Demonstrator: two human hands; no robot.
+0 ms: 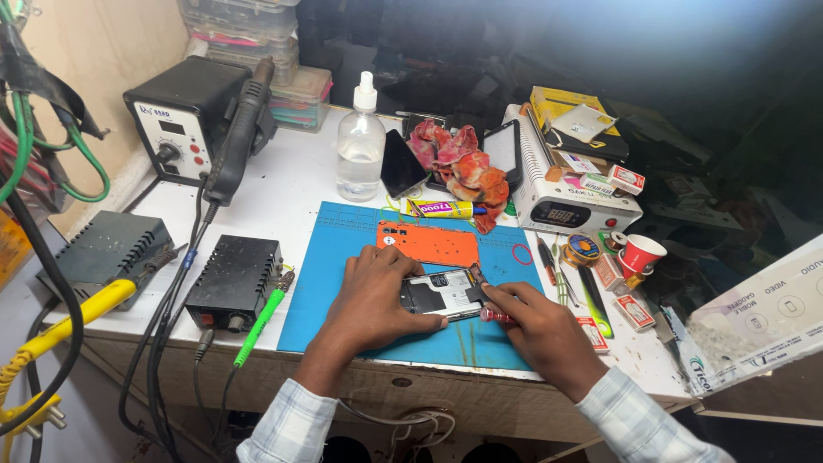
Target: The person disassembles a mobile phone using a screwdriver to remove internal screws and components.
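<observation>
An opened phone [441,293] lies on the blue work mat [343,249], its inner frame facing up. My left hand [373,300] rests flat on its left side and pins it down. My right hand [531,321] grips a small red-handled screwdriver [495,315], whose tip touches the phone's right edge. The phone's orange back cover [427,243] lies on the mat just behind the phone, apart from both hands.
A clear spray bottle [360,141], a glue tube [441,208], a red cloth [459,163], a dark phone [401,163] and a white heater box [566,201] stand behind the mat. A hot-air station [184,124] and power supplies [233,279] are at left. A red cup [639,252] and small boxes at right.
</observation>
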